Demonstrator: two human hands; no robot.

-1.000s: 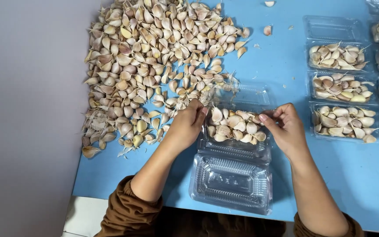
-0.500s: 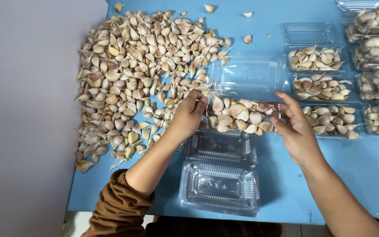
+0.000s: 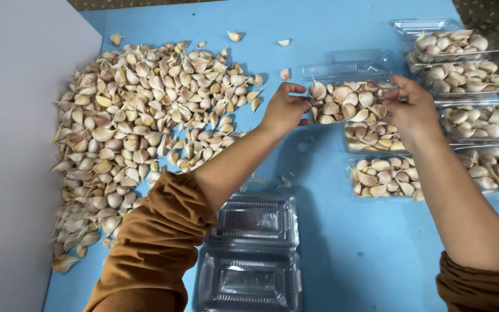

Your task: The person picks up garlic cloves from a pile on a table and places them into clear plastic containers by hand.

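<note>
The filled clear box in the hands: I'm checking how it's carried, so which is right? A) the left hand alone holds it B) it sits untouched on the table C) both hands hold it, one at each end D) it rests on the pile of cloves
C: the left hand and right hand grip opposite ends of the clear box of garlic cloves, above the blue table.

Clear plastic clamshell tray of garlic cloves (image 3: 350, 101), lid open behind it, held at both ends by left hand (image 3: 284, 110) and right hand (image 3: 414, 110). 2 filled clear trays (image 3: 385, 176) just below it. 4 more filled trays (image 3: 469, 75) along the right edge. 1 empty open clamshell (image 3: 252, 254) lies flat near the bottom centre of the blue tabletop (image 3: 347, 242). No labels, signs or screens.
</note>
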